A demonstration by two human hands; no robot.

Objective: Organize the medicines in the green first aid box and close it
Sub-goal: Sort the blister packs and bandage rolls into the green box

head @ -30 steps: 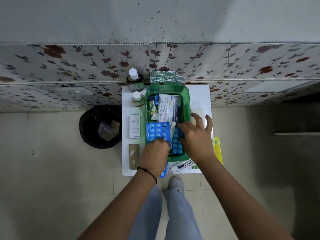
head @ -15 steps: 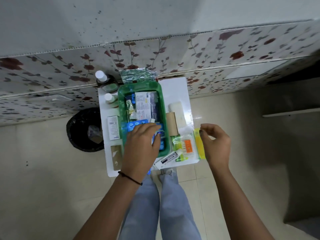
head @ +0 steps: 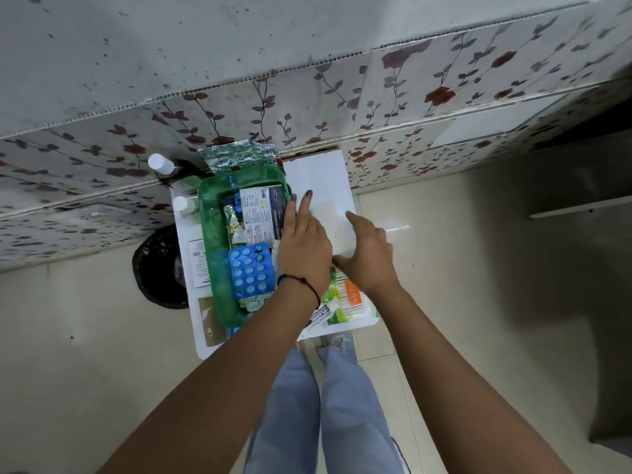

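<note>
The green first aid box (head: 211, 234) stands open on a small white table (head: 321, 172). Inside it lie a blue blister pack (head: 251, 270), a dark-and-white sachet (head: 261, 213) and small loose strips. My left hand (head: 304, 244) rests over the box's right rim, its fingers stretched flat against the left edge of a white flat packet (head: 333, 227). My right hand (head: 366, 254) grips that packet from the right, thumb on top. The packet sits just right of the box, and whether it is lifted off the table is unclear.
Two white-capped bottles (head: 160, 164) (head: 183, 203) and a foil strip (head: 239, 157) stand behind the box. A white carton (head: 197, 265) and brown card (head: 208, 319) lie to its left. Green-orange packs (head: 349, 295) and an ointment box (head: 319, 316) lie front right. A black bin (head: 159, 268) stands left.
My left hand left the blue blister pack and moved right to the white packet. My right hand came in from the table's right edge and took hold of that packet.
</note>
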